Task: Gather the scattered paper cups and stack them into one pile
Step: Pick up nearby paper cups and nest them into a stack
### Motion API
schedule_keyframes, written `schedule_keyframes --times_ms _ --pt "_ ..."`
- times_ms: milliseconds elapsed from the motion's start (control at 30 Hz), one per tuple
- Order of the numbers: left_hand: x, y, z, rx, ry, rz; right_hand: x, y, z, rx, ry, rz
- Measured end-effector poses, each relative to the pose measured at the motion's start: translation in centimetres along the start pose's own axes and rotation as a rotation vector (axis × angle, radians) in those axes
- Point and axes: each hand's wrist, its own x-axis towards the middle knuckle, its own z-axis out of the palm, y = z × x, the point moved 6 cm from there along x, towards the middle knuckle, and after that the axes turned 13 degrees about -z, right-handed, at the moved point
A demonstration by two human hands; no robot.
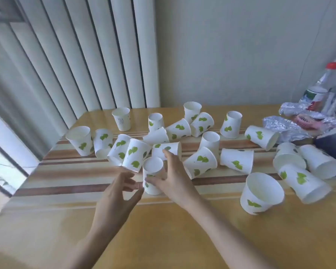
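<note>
While the right hand (173,177) gripped an upright cup (152,176) on the table (163,230), the left hand (120,191) hovered beside it, fingers spread.

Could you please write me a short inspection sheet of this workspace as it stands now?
Surface: wooden table with brown striped band, mostly bare at the near side.
Job's things: white paper cups with green leaf print scattered across the stripes, some upright, many tipped; no pile visible; one upright cup between the hands; a large upright cup near right.
Clutter: crumpled foil, pink item, bottle with red cap at far right.
Hands: left hand open beside the cup; right hand touching it, grip unclear.
Cables: nothing seen.
Surroundings: vertical blinds, plain wall.
</note>
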Motion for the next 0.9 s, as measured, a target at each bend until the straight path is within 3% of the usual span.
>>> schedule_keyframes --times_ms 133,200,267,333,433,500,567,667,767,900 --pt "-2.7 -3.3 -0.5 -0.065 -0.048 -0.061 1.0 -1.1 1.5 -0.153 -0.047 0.024" --pt "-3.9 -4.4 -0.7 -0.127 -0.122 -0.101 0.6 -1.7 1.2 -0.093 0.0 0.059" --pt "-4.7 -4.7 -1.3 -0.226 -0.201 -0.141 -1.0 -2.2 0.2 0.124 0.138 0.136" --pt "-5.5 -4.0 -1.4 -0.36 -0.287 -0.157 -3.5 -2.0 -0.1 0.519 0.253 0.237" --pt "-6.6 -1.1 -1.0 -0.588 -0.434 -0.116 -8.0 -2.8 0.6 1.045 0.213 0.177" --pt "-7.3 0.7 -0.4 -0.608 -0.472 -0.066 -11.2 -3.0 1.0 1.154 0.184 0.18" --pt "-8.0 2.0 0.2 -0.572 -0.476 -0.036 -13.6 -1.8 1.3 1.083 0.199 0.241" --pt "-8.5 3.3 0.3 -0.332 -0.361 0.066 -16.7 0.3 -0.1 0.66 0.265 0.317" --pt "-9.3 5.3 0.3 0.05 -0.169 0.284 -19.6 1.2 -3.3 0.248 0.31 0.241" --pt "-9.9 6.1 2.4 0.226 -0.176 0.328 -21.8 2.5 -7.5 -0.153 0.461 0.177"
